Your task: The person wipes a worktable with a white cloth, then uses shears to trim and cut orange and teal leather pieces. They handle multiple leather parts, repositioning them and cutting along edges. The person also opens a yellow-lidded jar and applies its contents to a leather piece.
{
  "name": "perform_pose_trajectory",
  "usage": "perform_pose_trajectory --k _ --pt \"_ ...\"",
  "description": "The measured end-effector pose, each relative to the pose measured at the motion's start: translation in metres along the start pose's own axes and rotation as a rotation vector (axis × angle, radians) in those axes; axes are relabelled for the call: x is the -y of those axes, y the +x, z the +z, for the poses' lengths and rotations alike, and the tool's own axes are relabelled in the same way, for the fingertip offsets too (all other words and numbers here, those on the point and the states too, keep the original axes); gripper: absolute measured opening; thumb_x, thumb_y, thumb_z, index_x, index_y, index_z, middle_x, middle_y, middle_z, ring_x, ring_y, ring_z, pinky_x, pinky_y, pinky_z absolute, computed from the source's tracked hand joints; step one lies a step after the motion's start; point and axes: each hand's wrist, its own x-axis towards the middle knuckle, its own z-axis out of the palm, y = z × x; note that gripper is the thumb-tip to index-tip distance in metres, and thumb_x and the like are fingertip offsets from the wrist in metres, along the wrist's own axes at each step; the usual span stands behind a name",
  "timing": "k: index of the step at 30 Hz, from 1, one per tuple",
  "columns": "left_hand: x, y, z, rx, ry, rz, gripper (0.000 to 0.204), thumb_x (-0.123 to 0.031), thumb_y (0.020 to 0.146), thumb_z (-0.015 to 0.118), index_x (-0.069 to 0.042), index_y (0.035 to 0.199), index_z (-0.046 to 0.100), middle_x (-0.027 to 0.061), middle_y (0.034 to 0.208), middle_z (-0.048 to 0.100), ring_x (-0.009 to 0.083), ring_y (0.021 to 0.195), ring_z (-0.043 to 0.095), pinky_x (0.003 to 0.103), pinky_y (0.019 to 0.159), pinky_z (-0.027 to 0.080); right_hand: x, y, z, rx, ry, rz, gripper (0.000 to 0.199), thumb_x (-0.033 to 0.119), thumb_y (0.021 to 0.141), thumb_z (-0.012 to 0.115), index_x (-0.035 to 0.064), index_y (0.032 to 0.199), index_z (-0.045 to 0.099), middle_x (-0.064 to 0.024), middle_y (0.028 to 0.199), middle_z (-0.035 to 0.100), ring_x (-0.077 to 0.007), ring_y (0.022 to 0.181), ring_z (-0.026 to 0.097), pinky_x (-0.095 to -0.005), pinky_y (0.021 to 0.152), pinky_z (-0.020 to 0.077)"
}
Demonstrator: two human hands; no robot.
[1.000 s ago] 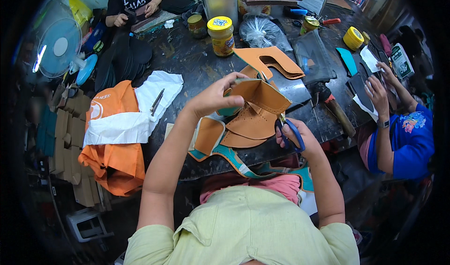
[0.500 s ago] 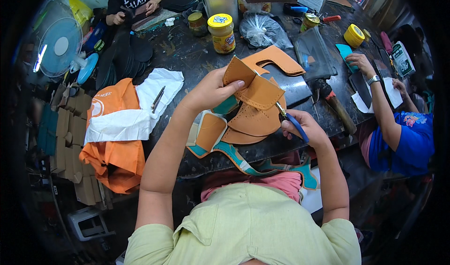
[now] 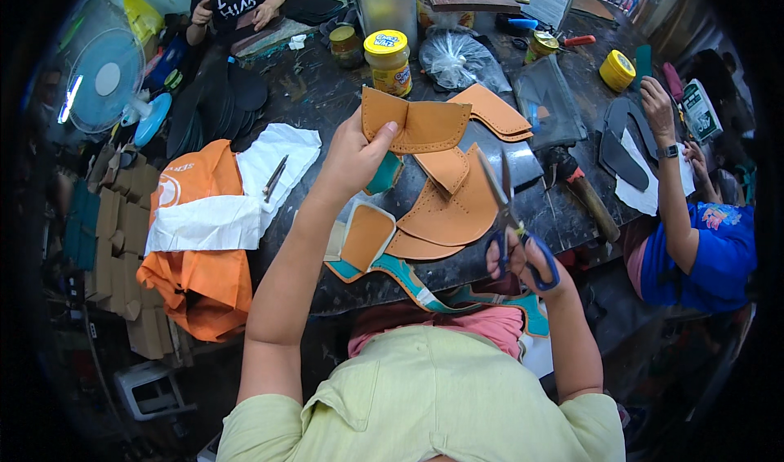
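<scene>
My left hand (image 3: pixel 362 153) pinches a tan leather piece (image 3: pixel 425 124) with punched holes along its edge, lifted above the table and folded at its middle. In my right hand (image 3: pixel 523 259) are blue-handled scissors (image 3: pixel 504 191), their blades parted and pointing away from me, apart from the leather. Below lie more tan leather pieces (image 3: pixel 457 209), overlapping one another. At their left is a tan and teal piece (image 3: pixel 367 237), and a teal-lined strip (image 3: pixel 425 294) runs along the table's near edge. A further tan piece (image 3: pixel 496 112) rests beyond the held one.
An orange bag (image 3: pixel 200 278) with white cloth (image 3: pixel 282 156) lies left. Jars (image 3: pixel 387 62) and a clear plastic bag (image 3: pixel 461 60) stand behind. A hammer (image 3: pixel 592 200) lies right. One co-worker (image 3: pixel 690 233) handles black soles at right; another (image 3: pixel 241 8) sits at far left.
The scissors have come away from the leather, back toward me, and their blades have opened. My left hand has moved the leather piece slightly left and turned it. The right co-worker's teal piece has shifted away.
</scene>
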Motion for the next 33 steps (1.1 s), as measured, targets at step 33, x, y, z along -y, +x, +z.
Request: perform_pose_trajectory --k 33 --pt "0.023 0.011 -0.012 0.037 -0.914 -0.451 0.035 -0.026 0.109 0.054 0.001 0.127 0.066 0.0133 0.111 0.073 0.0219 0.102 0.073 0.037 0.09 0.063 0.032 0.038 0.055 -0.028 -0.162 0.103 0.052 0.053 0.106 0.056 0.002 0.102 0.063 -0.0058 0.086 0.064 -0.0152 0.077 0.062 -0.0315 0.069 0.0502"
